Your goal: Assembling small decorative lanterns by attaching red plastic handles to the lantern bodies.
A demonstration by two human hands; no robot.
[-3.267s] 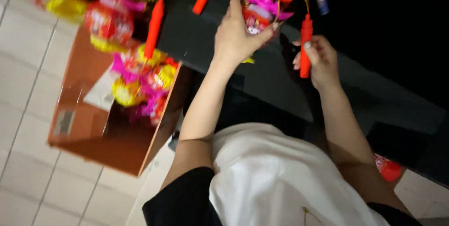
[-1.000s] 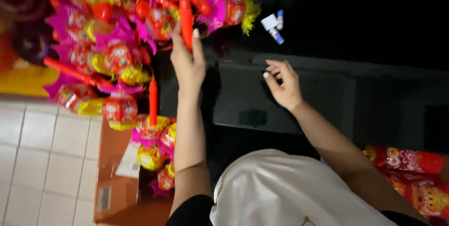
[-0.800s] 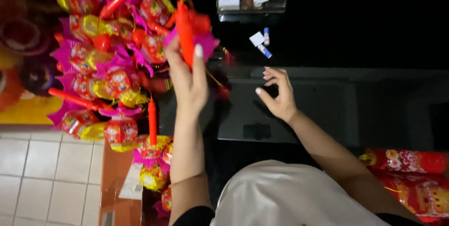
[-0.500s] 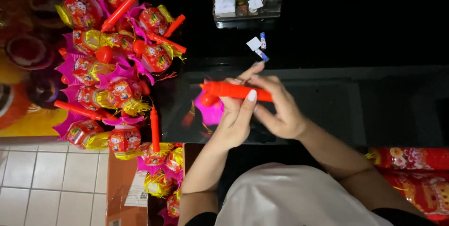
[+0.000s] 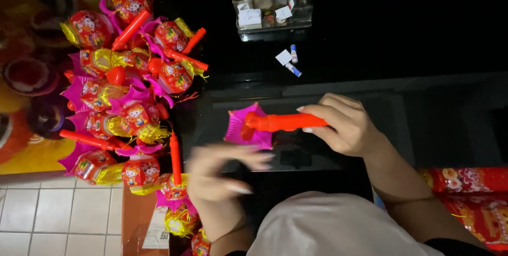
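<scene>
Right hand (image 5: 346,129) pinches the red stick (image 5: 283,122) lying sideways, lantern end pointing left; left hand (image 5: 219,174), blurry and spread, sits just below it.

Your view is dim overall: the black worktop (image 5: 370,39) swallows most light, and its far edge and right corner sink into near-total darkness. Light falls brightest on the lanterns (image 5: 127,92) at the worktop's left edge, where the colours look saturated. Your left hand (image 5: 222,176) smears with motion blur; your right hand (image 5: 344,126) stays fairly sharp. Faint sheen marks the worktop's near edge.
</scene>
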